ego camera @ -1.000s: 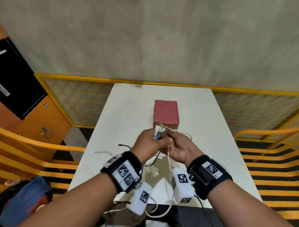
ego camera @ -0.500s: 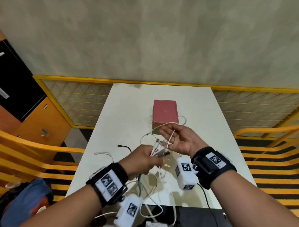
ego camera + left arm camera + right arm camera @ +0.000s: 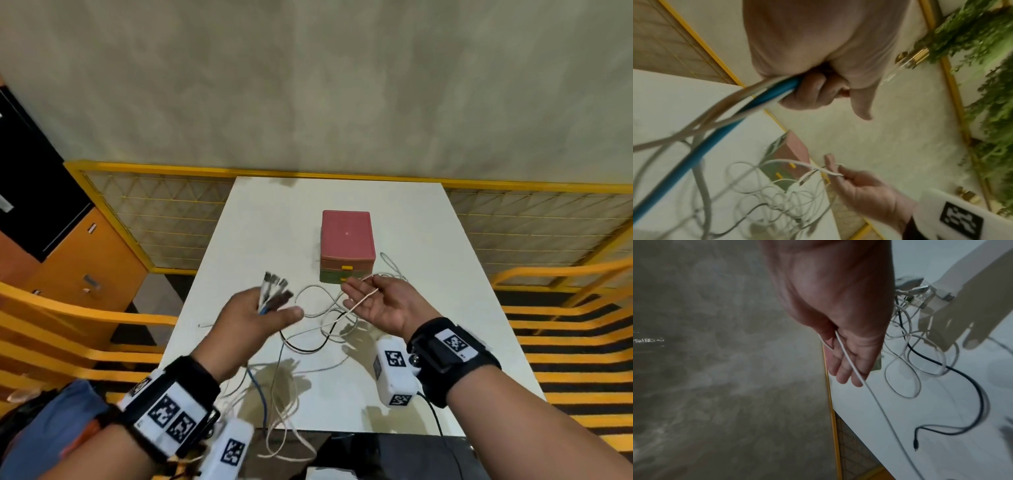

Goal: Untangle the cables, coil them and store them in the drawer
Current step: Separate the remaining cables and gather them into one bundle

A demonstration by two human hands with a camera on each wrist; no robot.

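Observation:
My left hand [image 3: 263, 308] is raised over the white table [image 3: 428, 274] and grips a bundle of cable ends, their plugs [image 3: 275, 286] fanning out above the fist. In the left wrist view a blue cable [image 3: 694, 154] and several white ones run out of the fist [image 3: 813, 91]. My right hand [image 3: 373, 301] is palm up with straight fingers. A thin white cable [image 3: 849, 360] lies across them and leads down to the tangle [image 3: 325, 318] of white and black cables on the table. The small drawer box [image 3: 346, 240], red on top and green below, stands just beyond, its drawers closed.
A black cable with a free plug [image 3: 915, 446] lies on the table left of the tangle. Cable loops hang over the table's near edge [image 3: 284, 438]. Yellow railings [image 3: 565, 281] flank the table, and an orange cabinet [image 3: 85, 267] stands at the left.
My hands have drawn apart. The left carried the plug bundle to the left, and the right opened palm up on the right, with a white cable stretched between them.

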